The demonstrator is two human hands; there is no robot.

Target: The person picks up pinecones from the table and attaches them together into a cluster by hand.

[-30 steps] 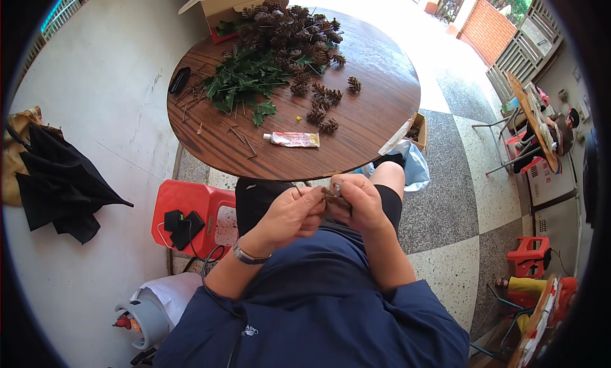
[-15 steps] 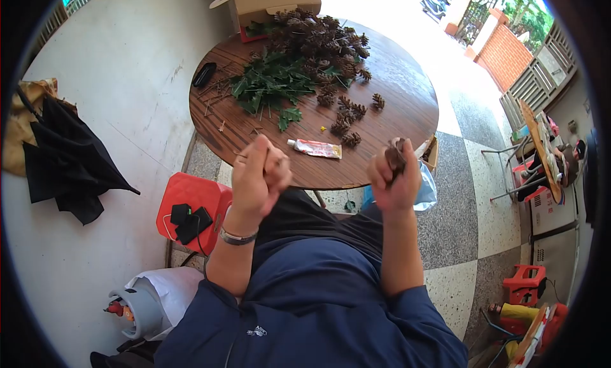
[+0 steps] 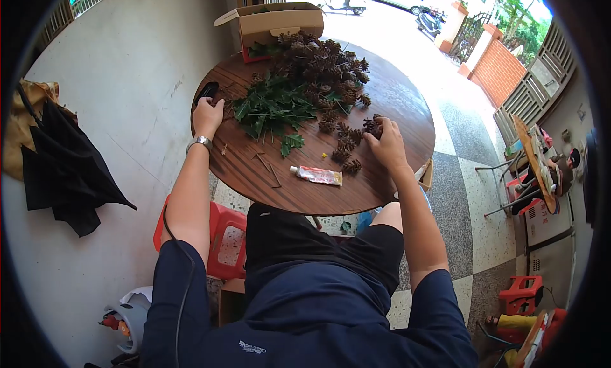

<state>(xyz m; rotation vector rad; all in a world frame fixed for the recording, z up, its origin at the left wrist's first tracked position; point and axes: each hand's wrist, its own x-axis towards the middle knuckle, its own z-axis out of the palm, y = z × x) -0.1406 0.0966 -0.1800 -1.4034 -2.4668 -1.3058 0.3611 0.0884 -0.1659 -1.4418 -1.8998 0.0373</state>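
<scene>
On the round wooden table (image 3: 254, 193), my left hand (image 3: 209, 117) reaches to the left edge, its fingers at a small black object (image 3: 207, 91); whether they grip it is hard to tell. My right hand (image 3: 387, 142) has its fingers closed round a brown pine cone (image 3: 370, 125) right of the loose cones (image 3: 344, 148). Between the hands lie green leaves (image 3: 273, 107), with a large pile of pine cones (image 3: 321, 62) behind. A red and white tube (image 3: 318, 175) rests near the front edge, a small yellow bit (image 3: 324, 155) above it. Thin brown sticks (image 3: 268, 169) lie left of the tube.
An open cardboard box (image 3: 280, 24) stands at the table's back left. A red stool (image 3: 228, 241) is below on the left, and a black umbrella (image 3: 70, 164) hangs by the wall. At the right are another table (image 3: 534, 164) and a red stool (image 3: 522, 295).
Both hands, first together over my lap, have moved apart and forward onto the table. My left hand has reached the black object, and my right hand has come to a pine cone.
</scene>
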